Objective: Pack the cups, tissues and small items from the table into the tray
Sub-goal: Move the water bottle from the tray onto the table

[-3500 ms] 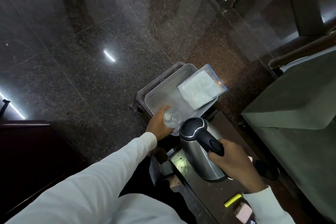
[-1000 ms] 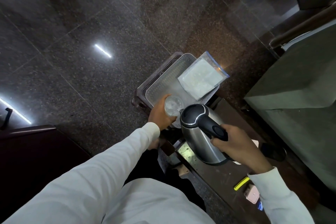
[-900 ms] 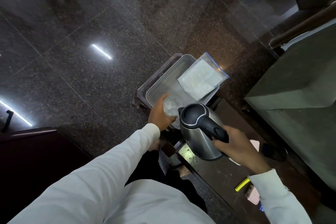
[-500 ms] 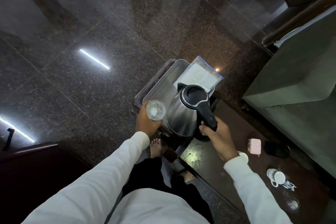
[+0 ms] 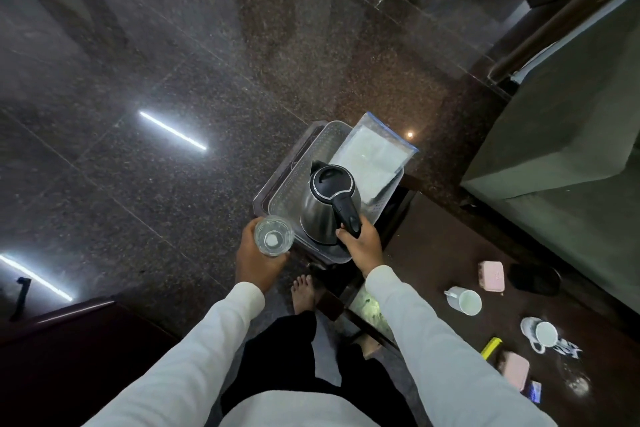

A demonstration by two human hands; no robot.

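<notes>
Kettle crowds the tray, right hand gripping its handle; left hand clasps a glass at the tray's near corner. Bumping them could chip the glass.

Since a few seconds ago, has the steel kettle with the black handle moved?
Yes. The steel kettle has gone from the dark table forward into the white perforated tray.

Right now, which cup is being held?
The clear glass, in the left hand beside the tray; both white mugs sit untouched on the table.
</notes>
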